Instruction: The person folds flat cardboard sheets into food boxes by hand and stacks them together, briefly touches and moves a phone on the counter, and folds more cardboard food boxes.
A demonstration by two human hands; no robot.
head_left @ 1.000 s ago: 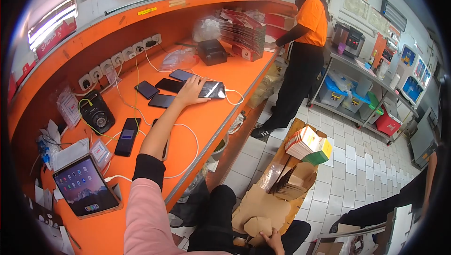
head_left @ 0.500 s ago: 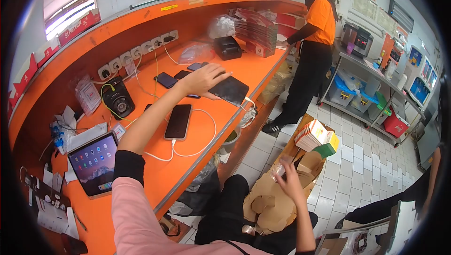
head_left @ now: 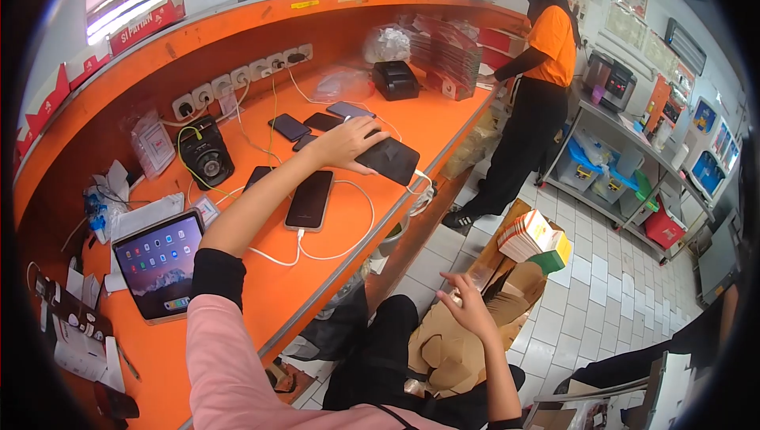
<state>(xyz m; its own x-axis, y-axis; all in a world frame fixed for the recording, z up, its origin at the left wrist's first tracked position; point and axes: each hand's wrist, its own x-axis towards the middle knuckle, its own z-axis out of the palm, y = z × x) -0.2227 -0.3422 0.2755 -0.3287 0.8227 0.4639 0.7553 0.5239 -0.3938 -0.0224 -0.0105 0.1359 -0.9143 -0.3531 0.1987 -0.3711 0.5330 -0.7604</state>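
Over the orange counter, my left hand point(head_left: 352, 145) grips the left end of a black tablet point(head_left: 393, 162), fingers over its top and thumb at the near edge. A white cable point(head_left: 425, 180) runs from its right end. Nearest to my left arm lies a phone point(head_left: 310, 199) with a white charging cable plugged in. Several other phones point(head_left: 290, 126) rest behind my wrist. My right hand point(head_left: 469, 307), fingers apart and holding nothing, hovers over brown cardboard point(head_left: 443, 343) on the low bench.
At the left, a lit tablet point(head_left: 161, 260) leans on the counter beside a black speaker-like device point(head_left: 207, 153). A black printer point(head_left: 395, 80) stands farther back. Bundled booklets point(head_left: 526, 236) sit on the bench. A person in an orange shirt point(head_left: 552, 46) stands at the counter's far end.
The black tablet in my left hand has turned slightly and lies lower in the view. My right hand has moved left, its fingers spread over the cardboard. The view has shifted a little.
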